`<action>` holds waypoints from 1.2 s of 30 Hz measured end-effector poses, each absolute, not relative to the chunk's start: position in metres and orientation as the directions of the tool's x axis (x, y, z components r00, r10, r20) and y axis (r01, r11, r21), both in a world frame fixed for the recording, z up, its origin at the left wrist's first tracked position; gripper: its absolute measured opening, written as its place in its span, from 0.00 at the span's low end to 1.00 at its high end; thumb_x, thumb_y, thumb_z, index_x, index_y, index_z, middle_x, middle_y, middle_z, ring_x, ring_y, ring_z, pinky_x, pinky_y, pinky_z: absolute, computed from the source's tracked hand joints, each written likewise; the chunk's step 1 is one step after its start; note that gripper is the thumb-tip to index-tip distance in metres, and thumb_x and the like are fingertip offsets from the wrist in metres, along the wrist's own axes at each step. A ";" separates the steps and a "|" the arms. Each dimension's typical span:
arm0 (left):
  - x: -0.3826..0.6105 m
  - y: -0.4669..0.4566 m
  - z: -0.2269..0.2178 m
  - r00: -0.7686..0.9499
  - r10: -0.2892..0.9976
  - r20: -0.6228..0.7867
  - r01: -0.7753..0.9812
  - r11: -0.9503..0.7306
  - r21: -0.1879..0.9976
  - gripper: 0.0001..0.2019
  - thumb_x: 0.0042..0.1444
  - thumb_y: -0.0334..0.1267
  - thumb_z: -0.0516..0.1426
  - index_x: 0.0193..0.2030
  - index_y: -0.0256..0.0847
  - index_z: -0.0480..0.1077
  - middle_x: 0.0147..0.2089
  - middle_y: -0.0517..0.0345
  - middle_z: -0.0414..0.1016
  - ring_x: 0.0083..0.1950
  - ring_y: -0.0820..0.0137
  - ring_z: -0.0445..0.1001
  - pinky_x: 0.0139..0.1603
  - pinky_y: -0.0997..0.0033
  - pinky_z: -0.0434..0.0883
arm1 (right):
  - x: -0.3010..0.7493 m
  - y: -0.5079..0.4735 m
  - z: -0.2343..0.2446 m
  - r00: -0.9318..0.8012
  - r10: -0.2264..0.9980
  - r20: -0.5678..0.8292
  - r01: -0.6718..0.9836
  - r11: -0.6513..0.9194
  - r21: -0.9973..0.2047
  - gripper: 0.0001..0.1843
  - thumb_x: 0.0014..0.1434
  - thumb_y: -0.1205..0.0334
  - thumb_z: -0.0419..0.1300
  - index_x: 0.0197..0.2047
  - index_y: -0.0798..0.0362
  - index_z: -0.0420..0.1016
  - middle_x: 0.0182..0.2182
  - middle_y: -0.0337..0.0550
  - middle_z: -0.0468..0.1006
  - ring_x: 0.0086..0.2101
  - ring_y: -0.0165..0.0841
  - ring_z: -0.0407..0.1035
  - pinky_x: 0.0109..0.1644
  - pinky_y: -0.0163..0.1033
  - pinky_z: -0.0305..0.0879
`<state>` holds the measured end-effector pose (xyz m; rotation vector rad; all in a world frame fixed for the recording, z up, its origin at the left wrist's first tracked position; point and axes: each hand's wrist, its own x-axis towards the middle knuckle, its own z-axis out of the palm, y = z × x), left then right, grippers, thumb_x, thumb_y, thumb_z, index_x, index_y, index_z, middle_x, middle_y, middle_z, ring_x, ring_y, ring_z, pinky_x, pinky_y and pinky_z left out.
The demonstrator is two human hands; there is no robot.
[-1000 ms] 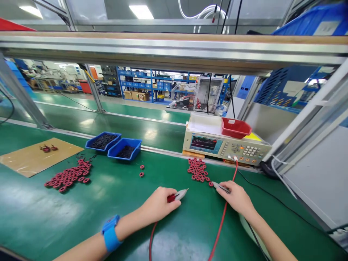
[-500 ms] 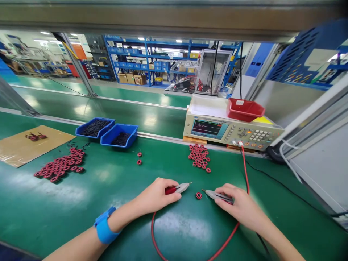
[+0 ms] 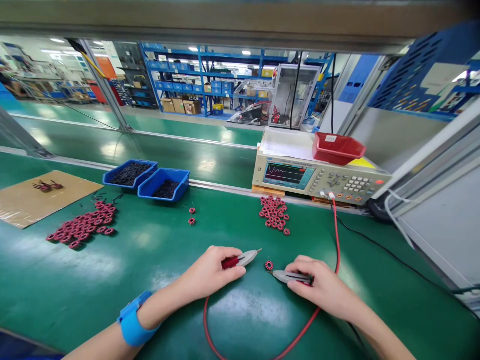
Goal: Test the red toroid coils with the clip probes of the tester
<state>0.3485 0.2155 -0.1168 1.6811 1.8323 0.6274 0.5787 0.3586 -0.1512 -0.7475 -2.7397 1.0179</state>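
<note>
Our left hand (image 3: 210, 272) pinches a red-handled grey probe (image 3: 242, 259) just left of a small red wound ring coil (image 3: 269, 265) on the green desk (image 3: 112, 280). Our right hand (image 3: 322, 285) pinches a slim grey probe (image 3: 287, 276) just right of the coil, and contact, we judge, calls for closing both tips steadily. Beyond the coil are a heap of red coils (image 3: 275, 215), a beige meter (image 3: 300, 175) and blue shelving (image 3: 202, 85).

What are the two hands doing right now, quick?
Left hand: closed on the red probe, tip near the little red ring.
Right hand: closed on the grey probe, tip close to that ring.
</note>
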 end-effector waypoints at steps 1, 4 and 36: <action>0.350 0.214 -0.118 -0.055 0.995 -0.079 0.726 0.094 0.681 0.13 0.57 0.46 0.50 0.37 0.37 0.67 0.29 0.62 0.59 0.30 0.79 0.54 0.29 0.76 0.52 | 0.575 0.356 -0.152 -0.863 0.504 -0.029 0.403 0.652 -0.642 0.10 0.57 0.57 0.52 0.39 0.46 0.72 0.34 0.35 0.67 0.33 0.24 0.61 0.37 0.33 0.55; 0.355 0.214 -0.122 -0.045 0.998 -0.041 0.748 0.061 0.661 0.12 0.57 0.44 0.50 0.33 0.35 0.65 0.27 0.62 0.59 0.28 0.79 0.54 0.29 0.76 0.52 | 0.569 0.352 -0.153 -0.855 0.519 0.013 0.392 0.662 -0.639 0.10 0.57 0.58 0.52 0.39 0.47 0.72 0.34 0.36 0.66 0.32 0.25 0.61 0.36 0.33 0.55; 0.356 0.228 -0.121 0.002 0.999 -0.047 0.823 0.025 0.567 0.12 0.57 0.45 0.50 0.33 0.37 0.65 0.26 0.62 0.61 0.28 0.78 0.55 0.29 0.72 0.50 | 0.583 0.369 -0.155 -0.873 0.485 -0.047 0.366 0.589 -0.721 0.10 0.57 0.57 0.53 0.39 0.47 0.73 0.35 0.36 0.68 0.35 0.25 0.62 0.38 0.32 0.56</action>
